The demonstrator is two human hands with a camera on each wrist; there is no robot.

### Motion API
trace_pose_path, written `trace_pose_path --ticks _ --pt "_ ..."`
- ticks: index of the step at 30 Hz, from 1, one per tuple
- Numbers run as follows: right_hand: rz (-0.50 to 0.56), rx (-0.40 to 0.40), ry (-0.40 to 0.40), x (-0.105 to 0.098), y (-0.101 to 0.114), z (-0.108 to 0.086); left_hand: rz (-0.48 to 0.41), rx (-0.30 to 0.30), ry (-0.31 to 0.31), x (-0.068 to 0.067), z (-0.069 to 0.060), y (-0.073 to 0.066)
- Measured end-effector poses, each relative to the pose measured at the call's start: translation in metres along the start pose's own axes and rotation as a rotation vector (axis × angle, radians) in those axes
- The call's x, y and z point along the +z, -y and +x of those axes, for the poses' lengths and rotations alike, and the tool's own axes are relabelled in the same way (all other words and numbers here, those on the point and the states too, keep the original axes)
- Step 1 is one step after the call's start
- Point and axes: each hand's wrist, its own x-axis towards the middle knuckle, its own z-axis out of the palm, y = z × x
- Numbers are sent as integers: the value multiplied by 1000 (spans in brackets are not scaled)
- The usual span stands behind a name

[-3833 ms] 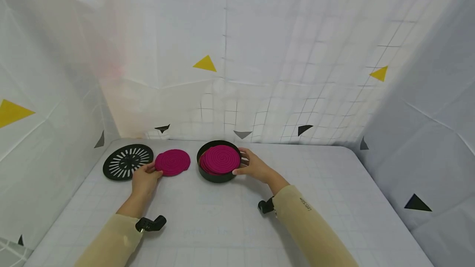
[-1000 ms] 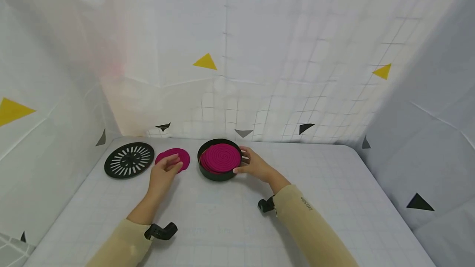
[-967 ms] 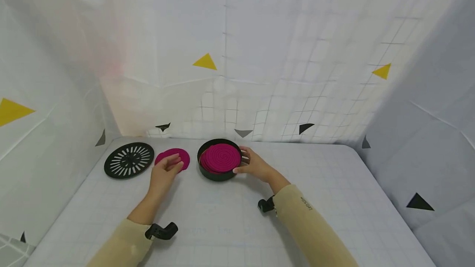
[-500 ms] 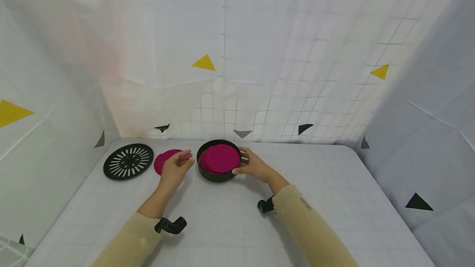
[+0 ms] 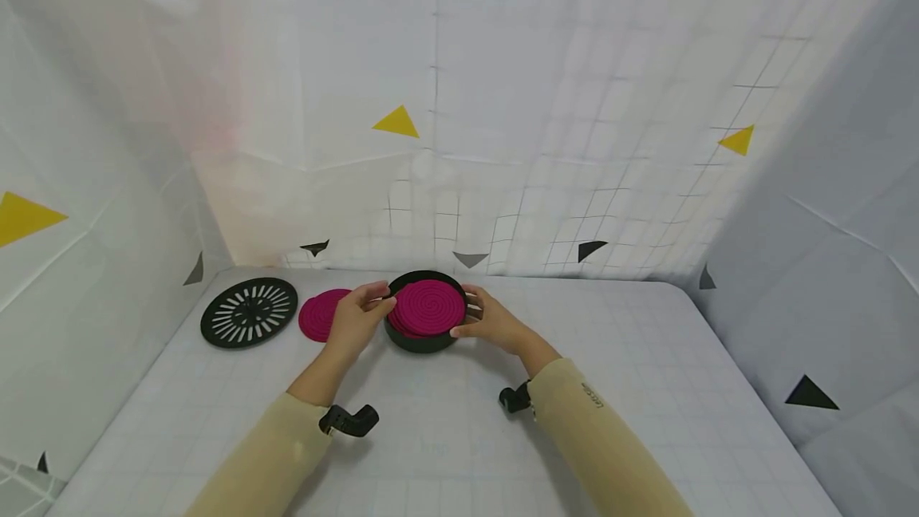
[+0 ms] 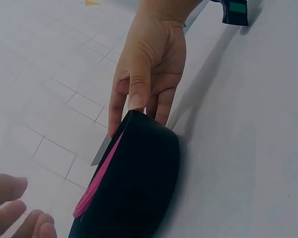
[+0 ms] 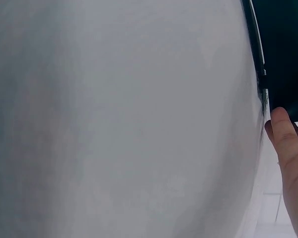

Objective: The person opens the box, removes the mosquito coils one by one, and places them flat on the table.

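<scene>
A shallow round black container (image 5: 424, 344) stands on the table, holding pink spiral coasters (image 5: 432, 305) in a slightly uneven stack. My right hand (image 5: 500, 325) grips its right rim, thumb on the near side and fingers behind, as the left wrist view also shows. Beside its left rim is my left hand (image 5: 357, 317), fingers loosely bent and holding nothing. In the left wrist view those left fingers (image 6: 20, 213) appear apart from the container wall (image 6: 144, 173). Farther left lies another pink coaster pile (image 5: 318, 317), partly covered by my left hand.
A black slotted disc (image 5: 249, 311) lies flat at the table's back left. White sheets with yellow and black triangles rise behind and at both sides of the white table (image 5: 438, 437). Each wrist carries a black camera (image 5: 349, 421).
My left hand has moved from the left pink coasters rightward to the container's left rim. My right hand keeps its hold, and the container stays in place.
</scene>
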Motion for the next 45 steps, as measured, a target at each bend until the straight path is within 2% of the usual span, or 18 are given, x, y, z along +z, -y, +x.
trace_pose_path --ticks 8,14,26,33,39,45 --pt "-6 -3 -1 0 -1 0 -22 -13 11 11 7 -6" --pt "-15 2 -5 0 0 0 10 -15 21 17 10 -9" --pt "-25 8 -4 1 2 -1 126 -24 -9 22 20 -10" --pt "-42 4 -6 0 2 -1 198 -29 17 25 25 -12" --pt "-42 7 -2 0 2 -1 307 -54 39 28 28 -15" --pt "-55 -3 -7 0 1 -2 369 -41 57 31 29 -14"
